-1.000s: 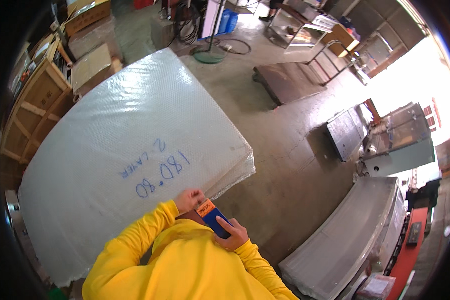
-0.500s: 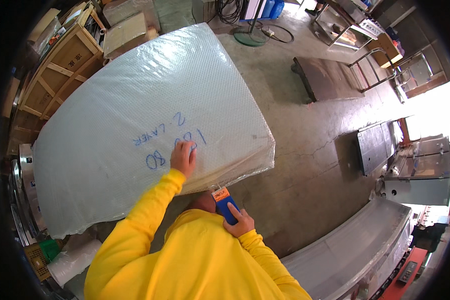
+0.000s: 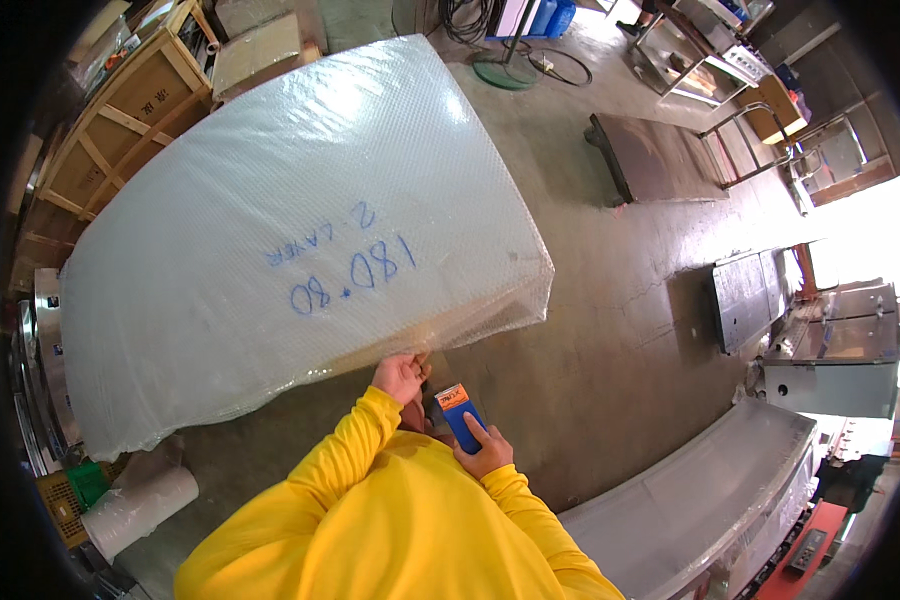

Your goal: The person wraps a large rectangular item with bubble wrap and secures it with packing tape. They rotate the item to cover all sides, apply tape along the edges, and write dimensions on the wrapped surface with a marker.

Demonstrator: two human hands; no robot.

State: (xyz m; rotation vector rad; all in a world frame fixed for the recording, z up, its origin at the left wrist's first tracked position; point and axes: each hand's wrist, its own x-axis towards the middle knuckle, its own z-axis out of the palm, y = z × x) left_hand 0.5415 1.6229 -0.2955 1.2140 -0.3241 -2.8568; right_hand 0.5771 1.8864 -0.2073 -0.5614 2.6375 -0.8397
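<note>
A large flat slab wrapped in bubble wrap (image 3: 220, 200) lies before me, with blue handwriting on its top. At its near edge is my left hand (image 3: 399, 378), its fingers curled together against the wrap's rim. Whether anything is pinched in them is hidden. My right hand (image 3: 484, 451) is closed round a blue, flat, block-shaped thing (image 3: 458, 414) with an orange and white end. It is held upright in front of my body, a short way from the slab's edge.
Wooden crates (image 3: 120, 130) stand at the far left. A roll of plastic film (image 3: 140, 512) lies at the lower left. To the right are a flat trolley (image 3: 660, 158), a dark panel (image 3: 750, 297) and a long wrapped unit (image 3: 700, 490). A green round stand base (image 3: 503, 74) is at the back.
My left hand has moved off the top of the slab, back and right to its near edge. The blue thing in my right hand has shifted slightly right, away from the edge.
</note>
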